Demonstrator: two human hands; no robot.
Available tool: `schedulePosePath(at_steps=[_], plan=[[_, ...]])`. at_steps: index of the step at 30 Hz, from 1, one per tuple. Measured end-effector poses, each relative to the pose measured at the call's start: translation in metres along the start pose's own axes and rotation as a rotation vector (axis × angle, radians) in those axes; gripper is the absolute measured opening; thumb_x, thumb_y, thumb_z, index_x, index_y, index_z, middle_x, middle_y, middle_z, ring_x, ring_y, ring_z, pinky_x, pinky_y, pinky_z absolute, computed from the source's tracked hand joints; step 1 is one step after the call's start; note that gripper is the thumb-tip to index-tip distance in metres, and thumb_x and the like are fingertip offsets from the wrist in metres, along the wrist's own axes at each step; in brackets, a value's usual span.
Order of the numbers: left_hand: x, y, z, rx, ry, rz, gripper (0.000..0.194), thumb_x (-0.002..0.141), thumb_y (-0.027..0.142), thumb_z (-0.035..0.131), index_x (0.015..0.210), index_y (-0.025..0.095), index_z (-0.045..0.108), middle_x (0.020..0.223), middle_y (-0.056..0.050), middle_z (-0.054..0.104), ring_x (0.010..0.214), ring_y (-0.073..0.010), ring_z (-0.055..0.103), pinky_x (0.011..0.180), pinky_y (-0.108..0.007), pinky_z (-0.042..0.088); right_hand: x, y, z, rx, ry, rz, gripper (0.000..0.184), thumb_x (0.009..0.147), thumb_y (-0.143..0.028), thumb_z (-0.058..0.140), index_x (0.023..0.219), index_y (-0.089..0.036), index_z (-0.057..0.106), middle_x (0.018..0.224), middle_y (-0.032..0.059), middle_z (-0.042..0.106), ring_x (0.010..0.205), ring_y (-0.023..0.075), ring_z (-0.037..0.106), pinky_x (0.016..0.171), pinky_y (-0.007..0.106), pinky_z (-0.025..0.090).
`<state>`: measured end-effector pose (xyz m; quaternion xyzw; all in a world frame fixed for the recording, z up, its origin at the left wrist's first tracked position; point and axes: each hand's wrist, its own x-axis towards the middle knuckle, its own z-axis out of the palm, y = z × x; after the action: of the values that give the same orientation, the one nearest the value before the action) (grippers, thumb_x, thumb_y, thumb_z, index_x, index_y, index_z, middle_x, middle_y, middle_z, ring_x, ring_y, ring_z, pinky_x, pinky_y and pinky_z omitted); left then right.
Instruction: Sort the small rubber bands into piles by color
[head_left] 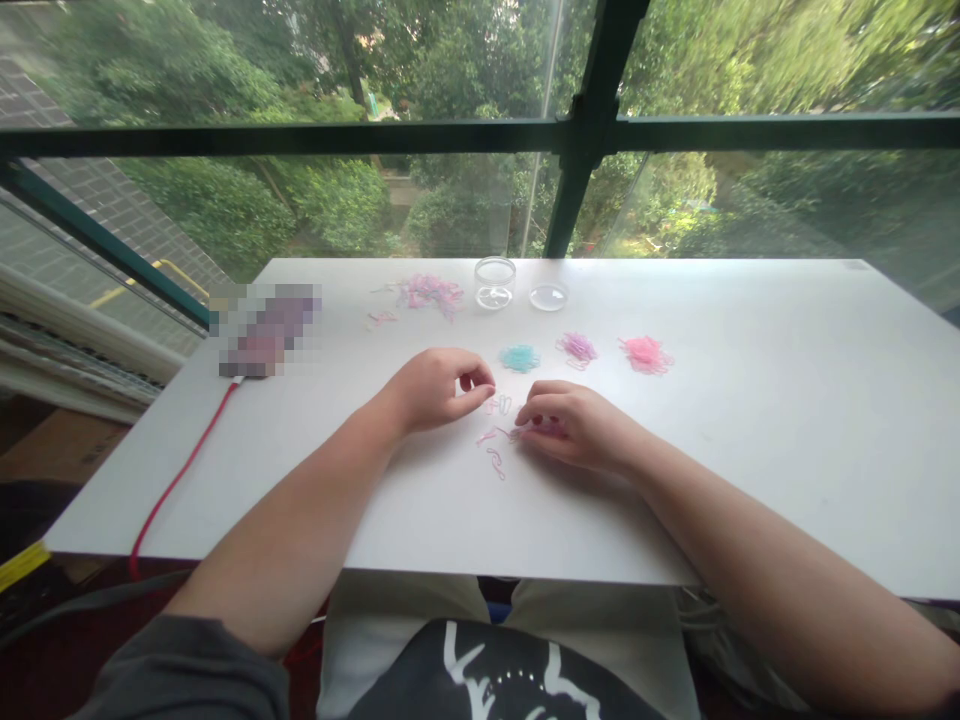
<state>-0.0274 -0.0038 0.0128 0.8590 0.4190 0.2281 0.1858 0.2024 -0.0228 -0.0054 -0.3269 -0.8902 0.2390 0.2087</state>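
On a white table (787, 420), the left hand (439, 392) curls, thumb and fingertips near each other, beside loose pastel loops (496, 463); whether it pinches one is unclear. The right hand (577, 425) bends over more loops, its grip hidden. Beyond lie a teal pile (520, 358), purple pile (577, 347) and pink pile (646, 354).

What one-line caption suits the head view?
Left hand and right hand by small loose loops, turquoise pile, purple pile and pink pile beyond.
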Motion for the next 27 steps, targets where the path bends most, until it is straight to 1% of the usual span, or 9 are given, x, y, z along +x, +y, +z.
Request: schedulePosePath(at_steps=[2,6,10,12,15,17,20,23,27], plan=[[-0.001,-0.008,-0.012,0.120,-0.005,-0.102,0.016,0.078,0.029,0.055,0.078,0.018,0.067,0.075,0.000,0.067,0.068,-0.0127,0.058,0.064,-0.024,0.042,0.001,-0.001,0.002,-0.033,-0.029,-0.023,0.009,0.076,-0.017,0.062,0.082,-0.019,0.068,0.077,0.0027,0.059,0.070,0.0123,0.054,0.063,0.024,0.043],[-0.003,-0.027,-0.033,0.284,0.010,-0.334,0.019,0.074,0.034,0.054,0.076,0.019,0.066,0.072,-0.001,0.067,0.066,-0.0148,0.058,0.060,-0.024,0.040,0.004,0.000,0.004,-0.068,-0.025,-0.059,0.011,0.079,-0.015,0.059,0.080,-0.019,0.069,0.077,0.0039,0.060,0.073,0.0139,0.055,0.067,0.025,0.043],[-0.005,-0.040,-0.043,0.354,0.030,-0.437,0.019,0.073,0.033,0.053,0.079,0.021,0.066,0.079,-0.001,0.068,0.071,-0.0162,0.059,0.063,-0.026,0.041,0.003,0.001,0.005,-0.084,-0.024,-0.050,0.010,0.080,-0.015,0.057,0.080,-0.018,0.067,0.079,0.0043,0.061,0.074,0.0145,0.054,0.068,0.026,0.042],[-0.006,-0.043,-0.043,0.377,0.020,-0.449,0.020,0.072,0.033,0.052,0.079,0.021,0.066,0.083,-0.002,0.068,0.075,-0.0175,0.060,0.065,-0.026,0.042,0.002,0.001,0.004,-0.064,-0.013,-0.017,0.009,0.080,-0.014,0.057,0.080,-0.018,0.065,0.079,0.0034,0.060,0.073,0.0132,0.053,0.067,0.025,0.041],[-0.006,-0.046,-0.041,0.406,-0.045,-0.429,0.021,0.072,0.033,0.052,0.079,0.021,0.068,0.088,-0.003,0.068,0.082,-0.0197,0.060,0.070,-0.027,0.043,0.001,0.001,0.001,-0.012,0.025,0.049,0.008,0.080,-0.013,0.054,0.079,-0.017,0.061,0.076,0.0018,0.059,0.067,0.0109,0.050,0.062,0.023,0.039],[-0.005,-0.046,-0.039,0.412,-0.085,-0.414,0.022,0.071,0.032,0.051,0.081,0.021,0.068,0.089,-0.004,0.067,0.084,-0.0204,0.060,0.072,-0.028,0.044,0.000,0.002,-0.001,0.004,0.060,0.086,0.008,0.080,-0.013,0.053,0.078,-0.017,0.059,0.073,0.0007,0.058,0.064,0.0102,0.048,0.059,0.022,0.037],[-0.005,-0.044,-0.037,0.396,-0.111,-0.392,0.023,0.070,0.029,0.051,0.083,0.021,0.069,0.090,-0.005,0.066,0.085,-0.0205,0.060,0.075,-0.027,0.045,0.000,0.002,-0.004,0.003,0.103,0.121,0.008,0.080,-0.013,0.051,0.077,-0.017,0.058,0.068,-0.0002,0.056,0.060,0.0098,0.046,0.056,0.022,0.035],[-0.004,-0.041,-0.037,0.378,-0.068,-0.350,0.025,0.068,0.023,0.050,0.085,0.019,0.068,0.090,-0.006,0.064,0.088,-0.0208,0.059,0.080,-0.029,0.045,0.001,0.003,-0.005,-0.018,0.114,0.147,0.009,0.080,-0.013,0.051,0.076,-0.017,0.058,0.068,0.0001,0.057,0.060,0.0100,0.047,0.057,0.023,0.035],[-0.003,-0.036,-0.036,0.337,0.082,-0.276,0.029,0.067,0.016,0.047,0.089,0.018,0.067,0.090,-0.006,0.061,0.088,-0.0213,0.057,0.083,-0.032,0.045,0.001,0.006,-0.004,-0.036,0.101,0.154,0.013,0.077,-0.009,0.050,0.079,-0.017,0.060,0.073,0.0013,0.061,0.065,0.0117,0.051,0.061,0.024,0.039]])
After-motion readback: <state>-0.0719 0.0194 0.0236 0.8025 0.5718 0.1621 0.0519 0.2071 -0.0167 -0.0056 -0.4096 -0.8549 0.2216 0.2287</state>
